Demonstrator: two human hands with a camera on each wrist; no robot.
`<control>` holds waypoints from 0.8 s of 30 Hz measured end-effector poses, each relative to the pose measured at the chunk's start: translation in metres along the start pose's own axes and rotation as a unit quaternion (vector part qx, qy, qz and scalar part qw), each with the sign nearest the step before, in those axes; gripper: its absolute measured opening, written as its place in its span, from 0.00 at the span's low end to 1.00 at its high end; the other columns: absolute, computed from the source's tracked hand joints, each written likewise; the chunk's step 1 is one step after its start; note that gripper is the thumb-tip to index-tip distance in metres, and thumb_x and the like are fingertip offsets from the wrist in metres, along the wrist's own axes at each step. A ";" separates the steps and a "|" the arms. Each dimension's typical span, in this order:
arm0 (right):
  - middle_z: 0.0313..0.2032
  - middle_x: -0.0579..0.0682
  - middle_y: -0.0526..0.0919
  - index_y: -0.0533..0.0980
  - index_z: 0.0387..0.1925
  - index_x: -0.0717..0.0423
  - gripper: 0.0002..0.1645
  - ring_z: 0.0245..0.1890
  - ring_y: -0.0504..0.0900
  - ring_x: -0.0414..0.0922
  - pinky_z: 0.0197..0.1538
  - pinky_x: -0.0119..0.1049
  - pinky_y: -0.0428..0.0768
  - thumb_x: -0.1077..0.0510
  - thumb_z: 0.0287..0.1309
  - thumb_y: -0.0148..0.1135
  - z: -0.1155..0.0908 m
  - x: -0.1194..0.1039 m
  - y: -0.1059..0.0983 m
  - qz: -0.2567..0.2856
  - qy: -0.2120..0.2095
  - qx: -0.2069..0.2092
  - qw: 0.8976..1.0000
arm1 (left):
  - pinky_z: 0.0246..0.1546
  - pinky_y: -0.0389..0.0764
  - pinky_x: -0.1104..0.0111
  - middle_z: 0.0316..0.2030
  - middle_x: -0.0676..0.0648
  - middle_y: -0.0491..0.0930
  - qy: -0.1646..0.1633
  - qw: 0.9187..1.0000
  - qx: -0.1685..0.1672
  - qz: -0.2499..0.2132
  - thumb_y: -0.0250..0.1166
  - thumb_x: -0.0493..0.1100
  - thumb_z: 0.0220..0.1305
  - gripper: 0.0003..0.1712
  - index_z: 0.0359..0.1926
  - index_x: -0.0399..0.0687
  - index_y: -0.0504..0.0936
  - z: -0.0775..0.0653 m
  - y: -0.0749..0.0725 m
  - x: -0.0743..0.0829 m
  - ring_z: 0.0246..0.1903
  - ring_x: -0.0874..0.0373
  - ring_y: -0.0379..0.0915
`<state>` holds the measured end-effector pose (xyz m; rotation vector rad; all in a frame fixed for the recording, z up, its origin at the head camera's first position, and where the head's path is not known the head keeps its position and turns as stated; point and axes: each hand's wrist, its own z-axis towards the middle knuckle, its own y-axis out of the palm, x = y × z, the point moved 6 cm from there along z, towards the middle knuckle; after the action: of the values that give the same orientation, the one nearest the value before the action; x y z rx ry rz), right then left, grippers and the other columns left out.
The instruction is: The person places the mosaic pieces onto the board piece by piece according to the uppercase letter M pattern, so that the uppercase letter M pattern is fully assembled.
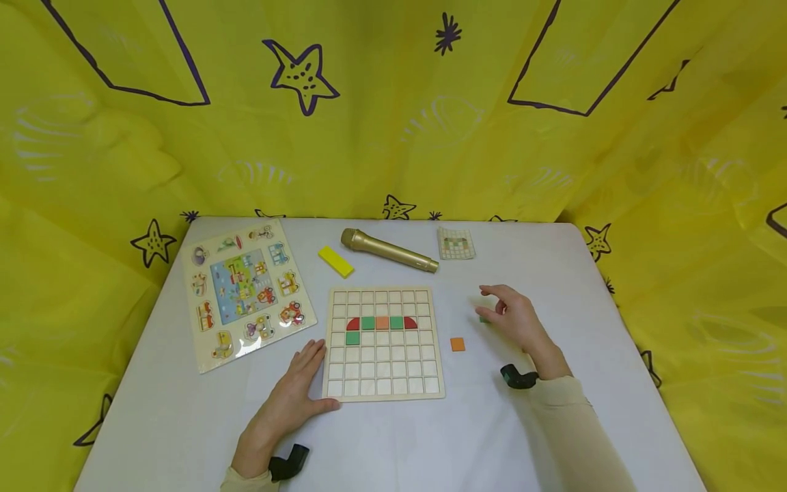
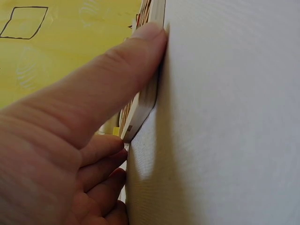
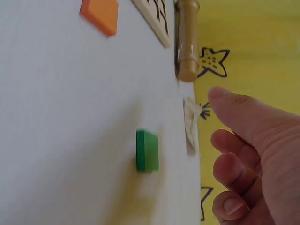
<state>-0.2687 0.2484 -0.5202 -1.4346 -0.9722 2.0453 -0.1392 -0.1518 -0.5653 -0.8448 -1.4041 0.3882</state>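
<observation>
My left hand (image 1: 290, 391) rests at the near-left corner of a wooden grid board (image 1: 438, 369). Its thumb touches the front edge and its fingers lie along the left side. In the grid, a row holds red curved end pieces (image 1: 410, 323), green squares (image 1: 367, 323) and an orange square (image 1: 382, 323); one more green square (image 1: 352, 338) sits below at the left. My right hand (image 1: 515, 322), thumb and fingers apart, hovers by a loose green tile (image 3: 147, 151) on the table. It holds nothing. Between that hand and the board lies an orange tile (image 1: 458, 344).
Behind the board are a gold microphone (image 1: 393, 251), a yellow block (image 1: 336, 262) and a small pattern card (image 1: 456, 244). A picture puzzle board (image 1: 301, 294) of vehicles lies at the left. Yellow curtain (image 1: 369, 150) surrounds the white table (image 1: 393, 444).
</observation>
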 end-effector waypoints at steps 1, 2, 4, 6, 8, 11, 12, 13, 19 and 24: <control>0.47 0.56 0.82 0.78 0.55 0.64 0.27 0.23 0.70 0.41 0.24 0.31 0.69 0.60 0.53 0.73 -0.002 0.003 -0.001 -0.001 0.009 -0.005 1.000 | 0.72 0.44 0.52 0.73 0.40 0.54 0.000 1.000 -0.001 0.000 0.82 0.49 0.39 0.62 0.71 0.31 0.59 0.000 0.000 0.000 0.73 0.46 0.40; 0.48 0.56 0.81 0.78 0.55 0.64 0.27 0.24 0.70 0.41 0.24 0.31 0.69 0.60 0.54 0.73 -0.003 0.006 -0.002 -0.006 0.016 -0.010 1.000 | 0.72 0.44 0.52 0.73 0.41 0.53 -0.002 1.000 -0.003 0.000 0.82 0.49 0.40 0.62 0.72 0.32 0.59 0.000 0.000 0.000 0.73 0.47 0.40; 0.49 0.56 0.80 0.78 0.54 0.65 0.26 0.25 0.70 0.42 0.26 0.31 0.69 0.60 0.54 0.73 -0.006 0.010 -0.004 -0.012 0.025 -0.017 0.999 | 0.72 0.44 0.52 0.73 0.40 0.53 -0.002 1.000 -0.004 0.000 0.82 0.49 0.40 0.62 0.72 0.32 0.58 0.000 0.000 0.000 0.73 0.47 0.39; 0.50 0.57 0.80 0.79 0.53 0.65 0.25 0.25 0.70 0.42 0.26 0.32 0.69 0.60 0.54 0.73 -0.009 0.012 -0.006 -0.019 0.028 -0.022 0.999 | 0.72 0.44 0.52 0.73 0.40 0.53 0.000 1.000 -0.005 0.000 0.82 0.49 0.40 0.62 0.72 0.32 0.58 0.000 0.000 0.000 0.73 0.47 0.39; 0.50 0.58 0.80 0.79 0.52 0.66 0.25 0.25 0.69 0.42 0.26 0.32 0.69 0.61 0.54 0.72 -0.011 0.014 -0.006 -0.024 0.025 -0.024 0.999 | 0.72 0.44 0.52 0.73 0.40 0.53 0.002 1.000 -0.005 0.000 0.82 0.49 0.40 0.63 0.72 0.32 0.58 0.000 0.000 0.000 0.73 0.47 0.39; 0.50 0.60 0.80 0.79 0.51 0.67 0.23 0.24 0.69 0.42 0.24 0.32 0.68 0.63 0.54 0.72 -0.014 0.016 -0.006 -0.032 0.022 -0.027 0.999 | 0.72 0.44 0.52 0.73 0.40 0.53 0.005 1.000 -0.002 0.001 0.82 0.49 0.40 0.63 0.72 0.32 0.58 -0.001 0.000 0.000 0.73 0.47 0.40; 0.50 0.60 0.80 0.79 0.51 0.68 0.23 0.24 0.69 0.41 0.24 0.32 0.68 0.63 0.54 0.72 -0.015 0.017 -0.005 -0.034 0.021 -0.030 0.999 | 0.72 0.44 0.52 0.73 0.40 0.53 0.006 1.000 0.001 0.001 0.82 0.49 0.39 0.63 0.72 0.31 0.58 0.000 0.000 0.000 0.73 0.46 0.40; 0.50 0.60 0.80 0.79 0.51 0.68 0.22 0.24 0.69 0.41 0.24 0.32 0.69 0.63 0.54 0.72 -0.016 0.018 -0.004 -0.035 0.022 -0.032 0.999 | 0.71 0.45 0.52 0.73 0.39 0.54 0.008 1.000 0.002 0.002 0.82 0.49 0.39 0.62 0.71 0.31 0.59 0.000 0.000 0.000 0.73 0.46 0.41; 0.52 0.60 0.79 0.79 0.51 0.66 0.23 0.26 0.69 0.41 0.26 0.32 0.70 0.62 0.55 0.72 -0.019 0.025 0.003 -0.038 0.035 -0.055 0.997 | 0.71 0.46 0.51 0.72 0.39 0.55 0.013 1.000 0.008 0.003 0.83 0.48 0.39 0.62 0.71 0.30 0.59 0.000 0.000 0.000 0.73 0.44 0.42; 0.52 0.60 0.79 0.79 0.52 0.67 0.23 0.26 0.69 0.41 0.26 0.32 0.70 0.62 0.54 0.72 -0.020 0.027 0.007 -0.037 0.036 -0.061 0.997 | 0.72 0.44 0.53 0.73 0.41 0.53 0.001 1.000 -0.004 0.000 0.82 0.49 0.40 0.62 0.72 0.32 0.58 0.000 0.001 -0.001 0.73 0.47 0.39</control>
<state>-0.2592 0.2691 -0.5465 -1.5000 -1.1207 1.8965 -0.1395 -0.1521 -0.5668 -0.8508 -1.4053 0.3826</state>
